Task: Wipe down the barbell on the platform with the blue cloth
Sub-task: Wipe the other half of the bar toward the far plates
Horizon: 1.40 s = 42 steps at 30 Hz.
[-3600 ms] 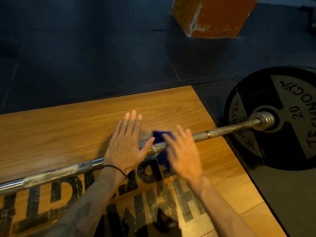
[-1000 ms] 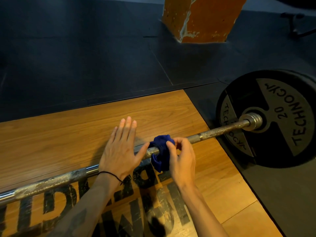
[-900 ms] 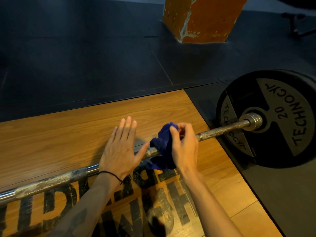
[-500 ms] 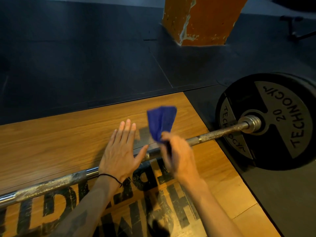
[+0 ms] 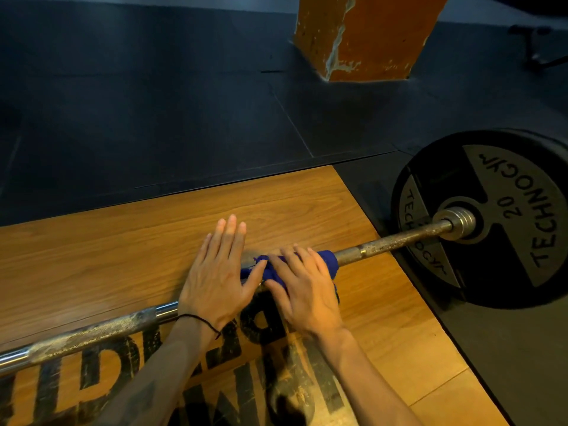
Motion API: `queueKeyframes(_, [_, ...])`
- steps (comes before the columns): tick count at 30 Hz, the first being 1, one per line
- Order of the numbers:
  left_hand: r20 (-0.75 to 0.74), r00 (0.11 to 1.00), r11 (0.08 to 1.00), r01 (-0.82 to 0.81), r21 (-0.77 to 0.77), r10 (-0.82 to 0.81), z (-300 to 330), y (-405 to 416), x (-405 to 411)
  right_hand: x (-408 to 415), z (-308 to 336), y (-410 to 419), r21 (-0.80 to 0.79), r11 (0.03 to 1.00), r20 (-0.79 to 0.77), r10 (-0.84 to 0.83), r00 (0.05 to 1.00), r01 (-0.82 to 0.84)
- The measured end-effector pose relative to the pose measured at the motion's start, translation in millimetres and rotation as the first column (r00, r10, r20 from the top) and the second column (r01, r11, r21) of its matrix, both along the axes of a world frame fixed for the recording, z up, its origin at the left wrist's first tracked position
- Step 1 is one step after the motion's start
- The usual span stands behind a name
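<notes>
Your left hand lies flat across the barbell, palm down, fingers straight and close together, reaching past the bar over the wooden platform; its thumb stretches out to the right and touches the edge of the blue cloth. A thin black band circles that wrist. Your right hand sits just beside the left, pressed down on the cloth with fingers extended and slightly spread, so the cloth is trapped between your palm and the bar. The cloth drapes over the shaft, showing as a bunched edge between your two thumbs and as a rounded fold past your fingertips on the right side; a small bit hangs below the bar at your palm's right edge. Neither hand curls round the bar: both rest on top with straight fingers. The barbell runs from lower left to upper right, its shaft mottled with rust and chalky residue, lying on the platform above large black stenciled lettering. At its right end a black weight plate marked 20 stands upright on the dark rubber floor just off the wood. An orange pillar with chipped paint rises from the floor farther back.
</notes>
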<state>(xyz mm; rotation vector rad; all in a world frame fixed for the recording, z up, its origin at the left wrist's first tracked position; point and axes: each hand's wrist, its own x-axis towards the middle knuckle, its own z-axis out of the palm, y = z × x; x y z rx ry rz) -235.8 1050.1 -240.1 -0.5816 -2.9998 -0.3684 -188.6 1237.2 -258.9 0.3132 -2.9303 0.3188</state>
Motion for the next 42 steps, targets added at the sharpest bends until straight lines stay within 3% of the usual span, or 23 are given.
queueKeyframes(5, [0.007, 1.0, 1.0, 0.01, -0.021, -0.01, -1, 0, -1, -1, 0, 81, 0.085, 0.969, 0.006, -0.234, 0.972, 0.232])
queueKeyframes(10, [0.027, 1.0, 0.999, 0.016, -0.04, -0.015, -3, -1, -3, -1, -3, 47, -0.116, 0.922, -0.012, -0.374, 0.927, 0.37])
queueKeyframes(13, [0.041, 0.999, 0.999, 0.006, -0.032, -0.004, -3, 1, -2, 12, -11, -20, -0.175, 0.973, -0.058, -0.164, 0.985, 0.152])
queueKeyframes(16, [0.058, 0.998, 1.0, -0.015, -0.008, 0.015, -1, 3, -2, 19, -16, -39, -0.012, 0.996, -0.087, 0.087, 0.992, -0.088])
queueKeyframes(18, [0.058, 0.998, 1.0, -0.004, 0.004, 0.004, 0, 1, -1, 11, -14, -10, 0.053, 0.993, -0.079, 0.112, 0.991, -0.108])
queueKeyframes(23, [0.041, 0.999, 1.0, 0.014, 0.002, -0.014, -2, -1, -1, 0, 0, 83, -0.011, 0.963, -0.056, -0.269, 0.962, 0.268])
queueKeyframes(26, [0.056, 0.998, 1.0, 0.009, -0.019, -0.008, -2, 1, -1, -3, -5, 45, -0.153, 0.891, -0.056, -0.44, 0.896, 0.428])
queueKeyframes(27, [0.06, 0.998, 1.0, 0.005, -0.022, -0.003, -2, 1, -1, 0, -7, 20, -0.195, 0.888, -0.072, -0.436, 0.897, 0.416])
queueKeyframes(29, [0.065, 0.998, 1.0, -0.003, -0.014, 0.004, -2, 3, -2, 11, -14, -29, -0.224, 0.943, -0.108, -0.276, 0.955, 0.247])
queueKeyframes(32, [0.07, 0.997, 1.0, -0.024, -0.002, 0.024, -1, 3, -2, 21, -18, -48, -0.082, 0.996, -0.11, 0.025, 0.994, -0.034])
queueKeyframes(34, [0.069, 0.998, 1.0, -0.009, -0.002, 0.009, -1, 1, -2, 13, -13, -20, 0.041, 0.992, -0.102, 0.121, 0.987, -0.117])
queueKeyframes(39, [0.051, 0.998, 1.0, 0.019, 0.01, -0.02, 0, -1, -3, -1, 2, 82, 0.007, 0.97, -0.034, -0.245, 0.969, 0.245])
queueKeyframes(42, [0.056, 0.998, 1.0, 0.023, -0.002, -0.023, 1, 0, -1, 0, -3, 68, -0.052, 0.926, -0.03, -0.375, 0.927, 0.373])
